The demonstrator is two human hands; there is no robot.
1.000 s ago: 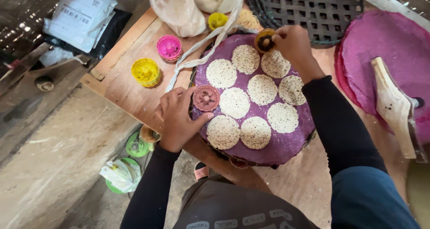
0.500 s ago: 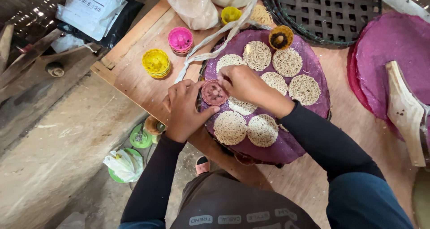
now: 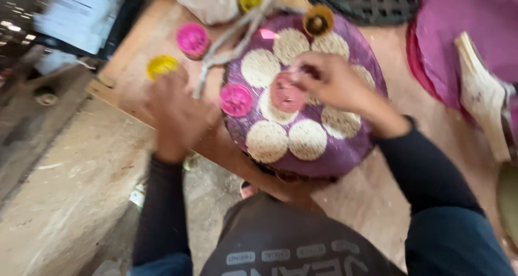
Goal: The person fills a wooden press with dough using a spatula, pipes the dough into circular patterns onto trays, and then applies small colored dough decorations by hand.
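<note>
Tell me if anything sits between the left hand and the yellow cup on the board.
Nothing visible does. The left hand hovers just below and right of the yellow cup, with only bare wooden board between them, though blur hides the fingertips. The right hand is over the purple tray.

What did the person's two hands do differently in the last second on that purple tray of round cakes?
The left hand let go of the pink mould on the purple tray and moved off left over the wooden board, near the yellow cup. The right hand came back from the tray's far edge and now works at that mould. The round cakes stayed in place.
</note>
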